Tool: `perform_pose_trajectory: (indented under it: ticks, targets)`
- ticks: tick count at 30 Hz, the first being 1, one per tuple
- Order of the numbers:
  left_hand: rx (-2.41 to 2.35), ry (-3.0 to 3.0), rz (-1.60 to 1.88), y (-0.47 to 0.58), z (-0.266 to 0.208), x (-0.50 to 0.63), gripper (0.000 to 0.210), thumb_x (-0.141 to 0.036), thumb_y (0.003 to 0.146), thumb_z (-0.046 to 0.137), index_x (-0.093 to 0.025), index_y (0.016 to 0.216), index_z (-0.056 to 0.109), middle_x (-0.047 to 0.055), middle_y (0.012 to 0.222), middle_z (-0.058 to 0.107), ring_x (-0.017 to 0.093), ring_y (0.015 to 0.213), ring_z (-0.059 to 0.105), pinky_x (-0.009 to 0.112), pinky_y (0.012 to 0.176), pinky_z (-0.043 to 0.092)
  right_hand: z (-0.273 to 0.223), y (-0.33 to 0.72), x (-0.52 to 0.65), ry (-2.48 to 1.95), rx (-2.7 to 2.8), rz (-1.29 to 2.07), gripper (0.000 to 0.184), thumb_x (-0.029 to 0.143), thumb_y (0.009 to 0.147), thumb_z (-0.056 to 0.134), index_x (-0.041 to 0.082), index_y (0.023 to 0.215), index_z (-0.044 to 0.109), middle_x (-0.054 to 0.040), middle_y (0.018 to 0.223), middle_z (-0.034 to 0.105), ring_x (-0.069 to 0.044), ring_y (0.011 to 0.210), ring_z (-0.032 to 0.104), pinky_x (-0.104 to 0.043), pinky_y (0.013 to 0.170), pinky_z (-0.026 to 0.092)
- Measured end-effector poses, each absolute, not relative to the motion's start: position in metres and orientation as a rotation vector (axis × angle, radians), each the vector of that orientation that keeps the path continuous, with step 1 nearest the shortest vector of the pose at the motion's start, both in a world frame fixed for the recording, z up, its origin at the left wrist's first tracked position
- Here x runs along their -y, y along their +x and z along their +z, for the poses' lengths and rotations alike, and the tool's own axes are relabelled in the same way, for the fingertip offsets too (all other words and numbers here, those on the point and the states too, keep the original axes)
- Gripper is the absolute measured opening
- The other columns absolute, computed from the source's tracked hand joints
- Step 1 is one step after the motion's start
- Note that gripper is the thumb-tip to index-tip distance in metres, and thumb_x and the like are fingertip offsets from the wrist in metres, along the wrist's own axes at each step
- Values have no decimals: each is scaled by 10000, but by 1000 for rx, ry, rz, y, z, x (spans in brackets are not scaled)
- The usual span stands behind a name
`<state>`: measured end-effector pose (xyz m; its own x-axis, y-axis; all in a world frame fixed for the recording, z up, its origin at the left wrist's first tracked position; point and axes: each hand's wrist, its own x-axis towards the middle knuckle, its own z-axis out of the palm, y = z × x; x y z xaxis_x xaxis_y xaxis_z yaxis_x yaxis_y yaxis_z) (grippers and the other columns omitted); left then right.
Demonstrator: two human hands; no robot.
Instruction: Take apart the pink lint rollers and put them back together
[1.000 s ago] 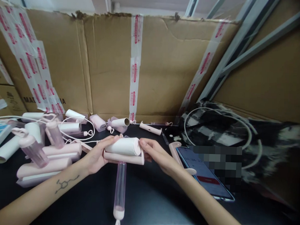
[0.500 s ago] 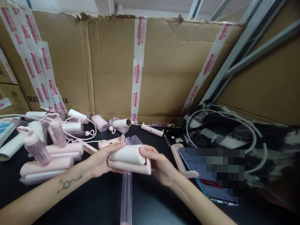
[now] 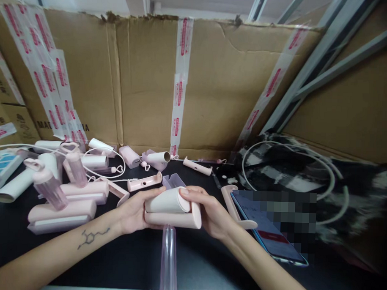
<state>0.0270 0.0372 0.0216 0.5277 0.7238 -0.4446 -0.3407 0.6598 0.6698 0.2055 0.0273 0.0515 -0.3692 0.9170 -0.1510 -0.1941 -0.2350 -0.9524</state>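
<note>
Head view: your L hand's (image 3: 134, 212) fingers grip the white roll (image 3: 166, 200) & pink holder (image 3: 173, 219) at one end, R hand's (image 3: 215, 211) at t'other, over the black table (image 3: 126, 265). Prob. fitting roll to holder; next needs even thumb pressure.

The roll (image 3: 166, 200) sits between the left hand (image 3: 134, 212) and the right hand (image 3: 215, 213), over the counter (image 3: 113, 265). Two rollers (image 3: 80, 209) lie to the left, one behind the other. A phone (image 3: 270, 226) lies to the right. Behind them all stands a cardboard wall (image 3: 148, 84).
</note>
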Motion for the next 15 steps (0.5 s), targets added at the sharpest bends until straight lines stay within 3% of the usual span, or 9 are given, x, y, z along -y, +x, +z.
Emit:
perform_pose_trajectory:
  ticks: [7,15]
  targets:
    - [-803,535,609,25,18,-40,390,-436,698,668,-135,943,621,39,743,666,204,636,651,328,575,539,49,208,-30,-979,1278,1706,377,443,602,733,124,533,545,32,496,450,-57,445,333,-211,443,177]
    - [-809,560,632,23,24,-40,418,-415,708,673,-138,1014,608,41,779,669,199,650,658,338,618,546,47,207,-35,-960,1271,1716,389,418,611,734,140,517,479,49,469,396,-53,427,299,-216,432,161]
